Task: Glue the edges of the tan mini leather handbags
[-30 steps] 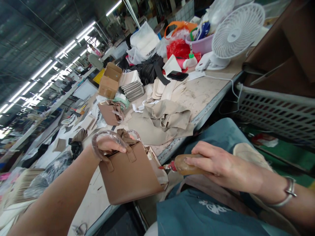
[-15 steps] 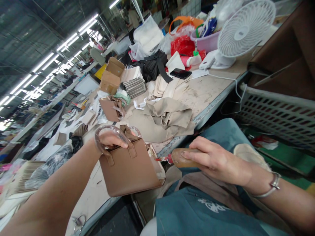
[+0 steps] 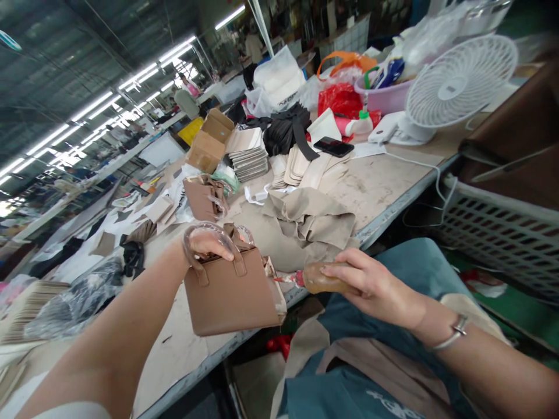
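Observation:
My left hand (image 3: 208, 245) grips the top edge of a small tan handbag (image 3: 231, 294), with my fingers curled through its plastic-wrapped handle. The bag is held upright over the front edge of the worktable (image 3: 379, 180). My right hand (image 3: 371, 285) is closed around an amber squeeze bottle (image 3: 321, 279) with a red nozzle. The nozzle tip points at the bag's right side edge and nearly touches it.
A crumpled beige cloth (image 3: 305, 224) lies just behind the bag. A second tan bag (image 3: 203, 198), a cardboard box (image 3: 209, 139), stacked leather pieces (image 3: 248, 154), a phone (image 3: 334, 145) and a white fan (image 3: 454, 87) are on the table. A white crate (image 3: 502, 233) stands at the right.
The bag and the bottle have risen in view and drawn closer together. The nozzle tip now sits against the bag's right edge. The view has tilted downward.

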The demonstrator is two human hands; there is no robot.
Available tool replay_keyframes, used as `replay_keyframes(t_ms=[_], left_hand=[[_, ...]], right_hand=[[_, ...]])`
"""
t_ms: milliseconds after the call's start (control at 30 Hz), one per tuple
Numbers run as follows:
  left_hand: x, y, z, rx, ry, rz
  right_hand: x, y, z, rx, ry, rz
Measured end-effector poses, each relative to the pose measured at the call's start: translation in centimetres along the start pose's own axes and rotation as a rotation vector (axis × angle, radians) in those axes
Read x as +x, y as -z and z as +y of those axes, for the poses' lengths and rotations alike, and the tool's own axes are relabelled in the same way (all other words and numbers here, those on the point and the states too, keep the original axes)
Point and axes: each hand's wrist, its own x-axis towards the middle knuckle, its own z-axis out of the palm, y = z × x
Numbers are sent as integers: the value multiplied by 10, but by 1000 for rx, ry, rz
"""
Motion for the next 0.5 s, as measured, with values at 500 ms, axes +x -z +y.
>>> replay_keyframes(t_ms=[500], left_hand=[[36, 25, -44, 52, -14, -38]], right_hand=[[30, -37, 43, 36, -91, -149]])
